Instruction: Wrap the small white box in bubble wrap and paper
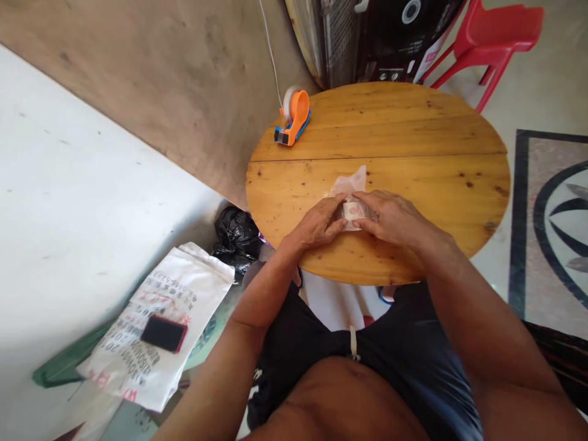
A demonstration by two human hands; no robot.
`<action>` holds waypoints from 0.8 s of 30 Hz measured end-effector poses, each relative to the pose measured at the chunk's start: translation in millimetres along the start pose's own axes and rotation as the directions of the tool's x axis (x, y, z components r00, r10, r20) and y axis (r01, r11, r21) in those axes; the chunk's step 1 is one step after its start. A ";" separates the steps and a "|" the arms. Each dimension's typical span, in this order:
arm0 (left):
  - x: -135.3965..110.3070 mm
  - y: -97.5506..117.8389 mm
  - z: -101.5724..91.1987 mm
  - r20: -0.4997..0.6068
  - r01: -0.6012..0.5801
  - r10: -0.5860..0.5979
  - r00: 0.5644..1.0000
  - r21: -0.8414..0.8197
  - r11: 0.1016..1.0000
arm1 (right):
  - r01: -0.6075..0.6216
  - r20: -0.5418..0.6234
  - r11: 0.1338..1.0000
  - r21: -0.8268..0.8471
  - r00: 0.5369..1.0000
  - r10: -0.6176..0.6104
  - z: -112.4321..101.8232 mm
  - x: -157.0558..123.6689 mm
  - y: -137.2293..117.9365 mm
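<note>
On the wooden counter, the left hand and right hand pinch a wrapped packet between their fingers, while black and red characters mark a white sack.

Lighting: moderate, diffuse, source out of view. Wall: pale, brightest area, greyer toward its lower corner. Table: evenly lit; soft shadow below right hand. Bag: small glints on black folds. Trousers: bluish sheen at one thigh. Arms: wide-angle stretch toward picture edges. Focus: wood grain clear; packet print soft, illegible.
</note>
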State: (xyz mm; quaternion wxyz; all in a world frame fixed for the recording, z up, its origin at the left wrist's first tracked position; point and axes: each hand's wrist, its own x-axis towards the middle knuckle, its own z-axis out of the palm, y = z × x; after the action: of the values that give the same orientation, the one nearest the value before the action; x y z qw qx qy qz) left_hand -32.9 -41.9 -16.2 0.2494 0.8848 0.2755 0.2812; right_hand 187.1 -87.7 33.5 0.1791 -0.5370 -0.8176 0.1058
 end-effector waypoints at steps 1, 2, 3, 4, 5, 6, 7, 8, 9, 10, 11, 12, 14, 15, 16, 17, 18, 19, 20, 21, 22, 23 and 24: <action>0.2 0.6 -0.4 0.012 0.003 -0.003 1.000 0.006 1.000 | -0.021 0.008 0.999 -0.034 1.000 0.021 0.3 -1.4 1.5; 0.5 1.9 -1.4 0.017 0.001 -0.001 1.000 0.014 1.000 | -0.034 0.007 0.997 -0.069 0.999 0.035 -0.1 -4.0 1.0; 0.7 3.8 -2.7 0.018 -0.004 0.003 1.000 0.021 1.000 | -0.037 0.001 0.994 -0.106 0.999 0.037 -1.0 -7.8 -1.3; 0.9 5.8 -4.3 0.022 -0.007 0.006 1.000 0.024 1.000 | -0.034 -0.009 0.989 -0.143 0.999 0.033 -2.3 -12.8 -5.2; 1.1 7.9 -6.0 0.027 -0.004 0.004 1.000 0.020 1.000 | -0.026 -0.021 0.984 -0.176 1.000 0.022 -3.8 -18.6 -10.1; 1.3 9.5 -7.7 0.031 0.002 -0.003 1.000 0.009 1.000 | -0.010 -0.027 0.979 -0.202 1.000 0.005 -5.2 -25.0 -15.4; 1.4 10.7 -9.1 0.036 0.011 -0.011 0.999 -0.009 1.000 | 0.015 -0.021 0.975 -0.220 1.000 -0.020 -6.5 -31.9 -20.3; 1.4 11.2 -10.2 0.038 0.024 -0.022 0.999 -0.032 0.999 | 0.047 -0.006 0.973 -0.224 0.999 -0.050 -7.4 -38.7 -24.3; 1.5 11.2 -10.9 0.036 0.038 -0.036 0.999 -0.057 0.998 | 0.084 0.018 0.975 -0.206 0.996 -0.082 -7.9 -45.0 -27.0; 1.6 10.7 -11.0 0.032 0.051 -0.049 0.998 -0.079 0.996 | 0.124 0.050 0.979 -0.164 0.992 -0.117 -8.2 -50.2 -28.4; 1.8 9.9 -10.5 0.027 0.059 -0.056 0.998 -0.096 0.994 | 0.151 0.083 0.984 -0.100 0.986 -0.143 -8.2 -53.9 -28.3; 2.2 9.1 -9.7 0.023 0.060 -0.058 0.998 -0.104 0.993 | 0.152 0.106 0.988 -0.029 0.983 -0.148 -8.2 -55.5 -27.2; 3.1 7.3 -7.2 0.012 0.047 -0.046 0.999 -0.101 0.994 | 0.072 0.096 0.996 0.059 0.992 -0.077 -7.7 -52.0 -23.2; 3.4 6.3 -6.0 0.010 0.028 -0.027 1.000 -0.093 0.995 | 0.007 0.070 0.998 0.056 0.998 -0.011 -7.3 -47.1 -20.9; 3.7 5.3 -5.1 0.009 0.007 -0.006 1.000 -0.081 0.997 | -0.059 0.028 0.998 0.022 0.998 0.059 -6.8 -40.8 -19.0; 3.6 4.0 -4.5 0.006 -0.014 0.015 1.000 -0.063 0.998 | -0.113 -0.011 0.993 -0.027 0.994 0.113 -6.0 -33.8 -17.5; 3.1 2.6 -4.5 0.004 -0.034 0.034 0.999 -0.039 0.999 | -0.146 -0.040 0.987 -0.073 0.989 0.144 -5.0 -26.9 -16.6; 2.3 1.1 -5.1 0.005 -0.051 0.051 0.999 -0.010 0.999 | -0.162 -0.052 0.980 -0.113 0.986 0.157 -3.7 -20.8 -16.2; 1.0 -0.2 -6.2 0.004 -0.060 0.060 0.998 0.021 0.998 | -0.163 -0.046 0.977 -0.141 0.986 0.158 -2.4 -16.0 -16.3; -0.5 -1.3 -7.8 -0.006 -0.053 0.054 0.999 0.050 0.997 | -0.160 -0.033 0.974 -0.158 0.987 0.157 -1.0 -12.6 -16.8; -2.3 -2.1 -9.7 -0.027 -0.028 0.030 0.999 0.073 0.997 | -0.159 -0.020 0.973 -0.167 0.987 0.158 0.5 -10.7 -17.4; -4.1 -2.3 -11.7 -0.057 0.015 -0.010 0.998 0.086 0.996 | -0.162 -0.010 0.972 -0.168 0.987 0.163 1.8 -10.1 -17.9; -5.7 -2.2 -13.5 -0.093 0.072 -0.064 0.994 0.088 0.994 | -0.169 -0.007 0.972 -0.164 0.985 0.171 3.1 -10.4 -18.3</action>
State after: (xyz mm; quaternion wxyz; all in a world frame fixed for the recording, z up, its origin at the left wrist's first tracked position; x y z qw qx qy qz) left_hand -46.2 -40.0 -9.8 0.2056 0.8716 0.3291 0.2994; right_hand 174.2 -104.5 35.5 0.1218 -0.6175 -0.7751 0.0551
